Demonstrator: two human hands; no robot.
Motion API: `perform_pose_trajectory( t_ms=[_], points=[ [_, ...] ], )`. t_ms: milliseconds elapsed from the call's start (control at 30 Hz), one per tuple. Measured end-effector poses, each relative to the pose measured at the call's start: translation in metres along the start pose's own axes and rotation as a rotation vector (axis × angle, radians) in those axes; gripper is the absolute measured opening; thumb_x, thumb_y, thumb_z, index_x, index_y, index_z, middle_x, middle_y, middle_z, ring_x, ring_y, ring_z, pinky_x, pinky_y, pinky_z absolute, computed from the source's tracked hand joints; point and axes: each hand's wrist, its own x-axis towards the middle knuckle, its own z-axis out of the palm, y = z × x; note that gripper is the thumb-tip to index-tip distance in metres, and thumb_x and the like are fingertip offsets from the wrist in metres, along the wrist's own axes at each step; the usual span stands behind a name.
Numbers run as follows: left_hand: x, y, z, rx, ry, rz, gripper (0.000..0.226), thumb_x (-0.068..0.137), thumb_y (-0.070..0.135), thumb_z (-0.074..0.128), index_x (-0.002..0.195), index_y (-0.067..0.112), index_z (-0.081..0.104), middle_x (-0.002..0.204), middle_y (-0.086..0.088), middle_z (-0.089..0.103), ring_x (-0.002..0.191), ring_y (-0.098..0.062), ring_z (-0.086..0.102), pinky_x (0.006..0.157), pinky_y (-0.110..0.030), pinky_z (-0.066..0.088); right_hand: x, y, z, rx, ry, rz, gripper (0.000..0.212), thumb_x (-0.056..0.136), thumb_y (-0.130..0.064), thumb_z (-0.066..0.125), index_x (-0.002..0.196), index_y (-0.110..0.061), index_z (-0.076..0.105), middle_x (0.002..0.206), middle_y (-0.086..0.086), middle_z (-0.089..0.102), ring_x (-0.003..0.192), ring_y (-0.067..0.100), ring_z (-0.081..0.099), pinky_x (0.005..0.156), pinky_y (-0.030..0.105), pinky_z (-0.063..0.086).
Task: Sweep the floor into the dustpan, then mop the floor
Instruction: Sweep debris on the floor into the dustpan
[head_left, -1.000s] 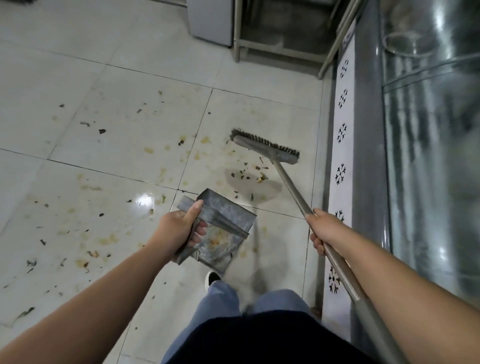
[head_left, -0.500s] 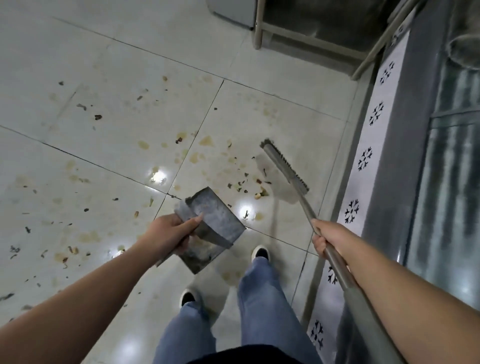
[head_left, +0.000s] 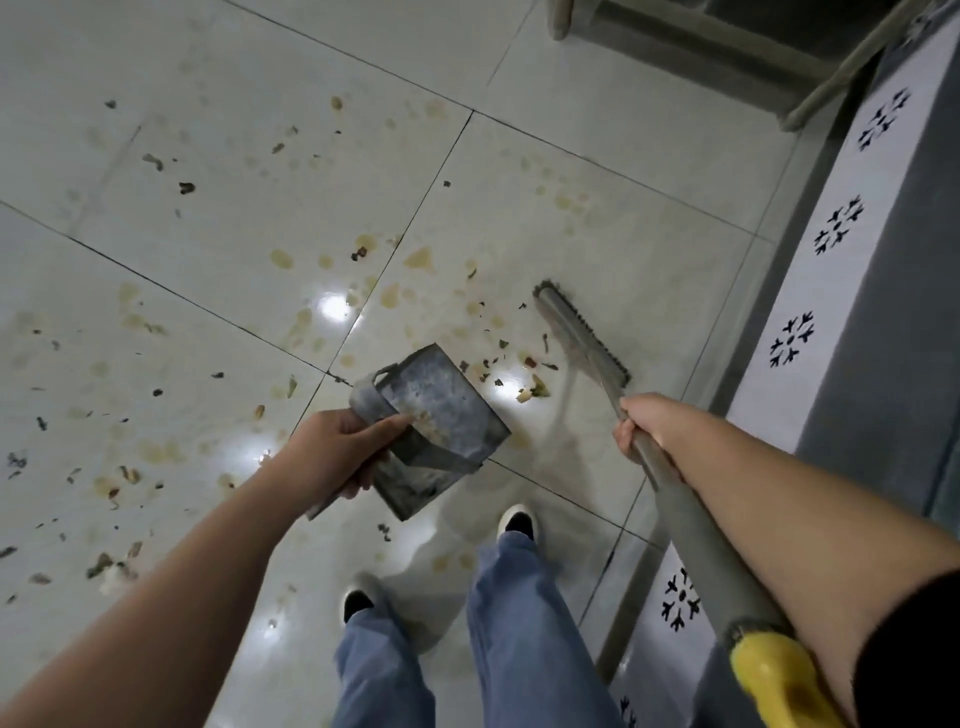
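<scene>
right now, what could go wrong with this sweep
1. The dented grey metal dustpan in the left hand looks to be held off the floor; scraps pushed now would likely slide beneath it.
2. The grey broom head, steered by the right hand, could scatter the small scrap pile sideways.
3. Yellowish stains on the glossy pale floor tiles won't sweep up and may be slippery.

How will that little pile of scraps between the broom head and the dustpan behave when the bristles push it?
The scraps look like small, dry, loose flakes, so they would probably slide easily on the glossy floor tile and scatter rather than move as one clump. The yellowish stains look flat and stuck, likely staying for the mop. Short strokes of the broom head toward the dustpan seem safest.
</scene>
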Motion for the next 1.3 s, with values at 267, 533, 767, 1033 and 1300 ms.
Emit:
perform_pose_trajectory(
  t_ms=[267, 533, 767, 1033, 1300],
  points=[
    [-0.012, -0.039, -0.019, -0.025, 0.034, -0.094, 0.063, 0.049, 0.073, 0.055, 0.047, 0.010, 0.054, 0.039, -0.010, 0.055, 0.035, -0.018, 0.045, 0.050, -0.024, 0.042, -0.021, 0.032, 0.077, -0.109, -0.187, 0.161, 0.061, 0.099, -0.020, 0.033, 0.039, -0.008, 0.037, 0.023, 0.004, 0.030, 0.012, 0.009, 0.026, 0.021, 0.008, 0.021],
    [-0.025, -0.087, -0.027, -0.094, -0.005, -0.231, 0.062, 0.076, 0.046, 0.068, 0.085, -0.015, 0.059, 0.057, -0.017, 0.060, 0.040, -0.020, 0.047, 0.047, -0.025, 0.043, -0.061, 0.057, 0.082, 0.055, -0.236, 0.107, 0.041, 0.101, -0.032, 0.039, 0.067, -0.009, 0.037, 0.028, 0.001, 0.036, 0.016, 0.004, 0.032, 0.021, 0.009, 0.026],
    [-0.029, -0.110, -0.046, -0.088, 0.000, -0.256, 0.084, 0.042, 0.070, 0.060, 0.080, -0.005, 0.063, 0.064, -0.021, 0.066, 0.053, -0.024, 0.057, 0.067, -0.042, 0.056, -0.028, 0.051, 0.076, -0.244, 0.108, -0.112, 0.033, 0.102, -0.018, 0.034, 0.072, -0.005, 0.039, 0.064, 0.012, 0.041, 0.021, 0.011, 0.036, 0.027, 0.007, 0.030],
    [-0.036, -0.137, -0.062, -0.104, 0.029, -0.248, 0.065, 0.065, 0.060, 0.062, 0.081, -0.003, 0.063, 0.057, -0.010, 0.060, 0.043, -0.017, 0.050, 0.044, -0.024, 0.045, -0.014, 0.083, 0.152, -0.328, -0.020, 0.059, 0.035, 0.096, -0.014, 0.033, 0.061, -0.009, 0.034, 0.045, 0.002, 0.035, 0.022, 0.010, 0.032, 0.024, 0.006, 0.024],
    [-0.045, -0.191, -0.103, -0.021, -0.045, -0.200, 0.045, 0.080, 0.046, 0.061, 0.073, 0.002, 0.062, 0.054, -0.008, 0.058, 0.044, -0.016, 0.049, 0.043, -0.022, 0.040, -0.059, 0.132, 0.255, -0.196, -0.298, 0.294, 0.046, 0.100, -0.032, 0.035, 0.059, -0.010, 0.033, 0.025, 0.001, 0.030, 0.013, 0.008, 0.027, 0.019, 0.014, 0.023]
  ],
)
